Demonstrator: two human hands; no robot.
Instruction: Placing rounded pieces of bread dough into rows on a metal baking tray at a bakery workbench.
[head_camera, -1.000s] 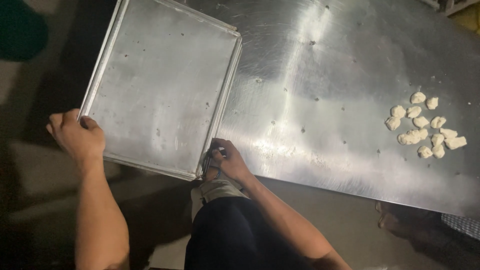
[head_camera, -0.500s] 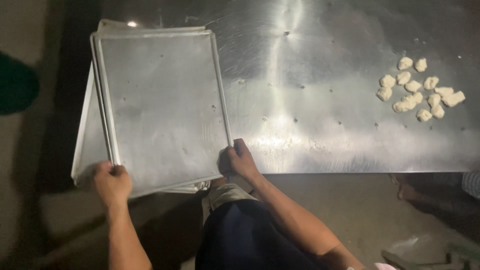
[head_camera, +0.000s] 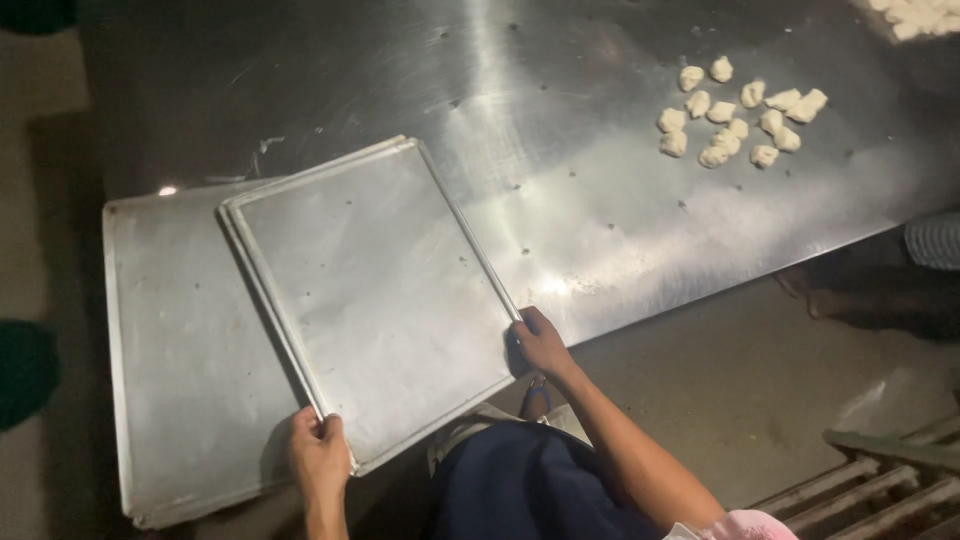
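Observation:
My left hand (head_camera: 318, 447) grips the near left corner of the top metal baking tray (head_camera: 375, 290). My right hand (head_camera: 540, 342) holds the same tray at its near right corner. This flat, rimmed tray lies skewed over a second metal tray (head_camera: 170, 360), which rests beneath it and sticks out to the left. Both trays sit at the near left edge of the steel table (head_camera: 560, 200) and overhang it toward me.
Several small pale dough pieces (head_camera: 735, 115) lie in a cluster on the table's far right, with more dough (head_camera: 915, 15) at the top right corner. A wooden pallet (head_camera: 890, 470) is on the floor at lower right. A person's foot (head_camera: 850, 285) shows under the table edge.
The top tray has swung clockwise and shifted right, uncovering the lower tray on the left. Both hands stayed on its near corners. The view moved, so the dough sits higher.

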